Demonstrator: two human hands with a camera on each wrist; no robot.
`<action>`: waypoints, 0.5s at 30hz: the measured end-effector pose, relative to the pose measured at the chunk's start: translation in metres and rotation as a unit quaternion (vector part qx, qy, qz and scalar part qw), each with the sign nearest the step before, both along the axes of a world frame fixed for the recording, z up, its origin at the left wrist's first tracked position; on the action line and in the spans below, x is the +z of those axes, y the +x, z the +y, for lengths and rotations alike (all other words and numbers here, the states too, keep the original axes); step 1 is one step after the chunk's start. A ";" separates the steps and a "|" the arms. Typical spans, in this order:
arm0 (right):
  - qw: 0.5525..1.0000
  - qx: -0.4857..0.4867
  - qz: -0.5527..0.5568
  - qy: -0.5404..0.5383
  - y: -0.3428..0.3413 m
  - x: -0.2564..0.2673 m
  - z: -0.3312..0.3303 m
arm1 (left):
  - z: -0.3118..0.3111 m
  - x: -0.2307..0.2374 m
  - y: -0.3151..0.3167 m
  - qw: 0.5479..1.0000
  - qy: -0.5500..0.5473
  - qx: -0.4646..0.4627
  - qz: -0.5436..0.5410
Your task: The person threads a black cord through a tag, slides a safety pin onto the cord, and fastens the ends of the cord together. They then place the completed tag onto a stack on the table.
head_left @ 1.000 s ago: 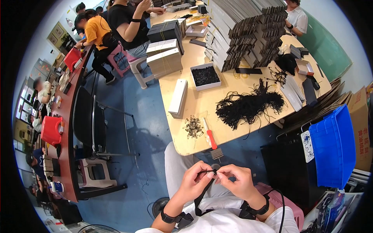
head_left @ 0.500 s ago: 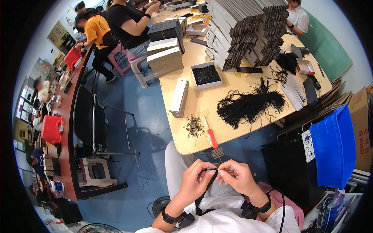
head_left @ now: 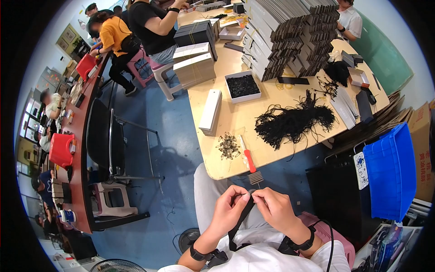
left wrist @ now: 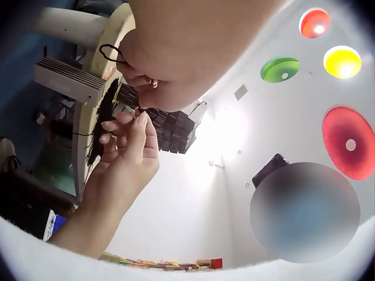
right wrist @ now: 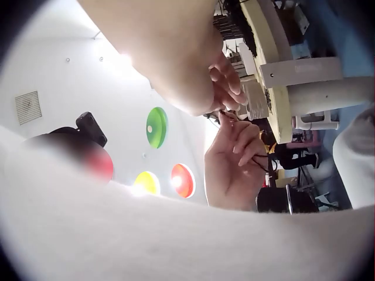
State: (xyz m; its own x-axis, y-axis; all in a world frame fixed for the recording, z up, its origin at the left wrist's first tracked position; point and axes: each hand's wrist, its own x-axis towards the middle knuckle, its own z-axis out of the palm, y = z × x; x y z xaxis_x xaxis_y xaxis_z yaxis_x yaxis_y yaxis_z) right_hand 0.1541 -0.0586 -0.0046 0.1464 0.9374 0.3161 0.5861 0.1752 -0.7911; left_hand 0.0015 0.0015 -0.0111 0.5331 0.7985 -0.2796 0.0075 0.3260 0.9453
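Over the lap, my left hand [head_left: 230, 208] grips a thin black cord, and a small loop of the cord [left wrist: 101, 51] sticks out past its fingers in the left wrist view. My right hand [head_left: 274, 206] meets it fingertip to fingertip, its thumb and forefinger pinching the cord where the two hands come together. The pinched part is mostly hidden by the fingers. A wider black strap [head_left: 234, 233] hangs below the left hand. On the table ahead lie a pile of small wire clips [head_left: 229, 146], a red-handled tool [head_left: 249, 162] and a bundle of black cords [head_left: 294, 120].
A white box of small black pieces [head_left: 243, 87] stands on the wooden table [head_left: 229, 170], before tall stacks of grey boards [head_left: 276, 41]. A narrow white box [head_left: 210, 112] lies at its left edge. A blue crate [head_left: 390, 172] is at right; other people work beyond.
The fingertips of both hands have drawn closer together, and the cord between them is less exposed. My right fingers are more bent. The view has shifted slightly.
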 end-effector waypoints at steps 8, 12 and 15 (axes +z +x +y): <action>0.996 -0.001 0.080 -0.033 -0.001 0.000 0.000 | -0.003 -0.002 0.003 1.000 0.016 0.018 -0.005; 0.999 0.012 0.050 -0.013 0.002 0.000 0.000 | 0.001 0.002 0.001 0.997 -0.067 -0.005 -0.037; 0.999 0.011 -0.040 0.027 0.004 0.000 0.000 | 0.005 0.011 -0.001 0.985 -0.159 -0.011 -0.067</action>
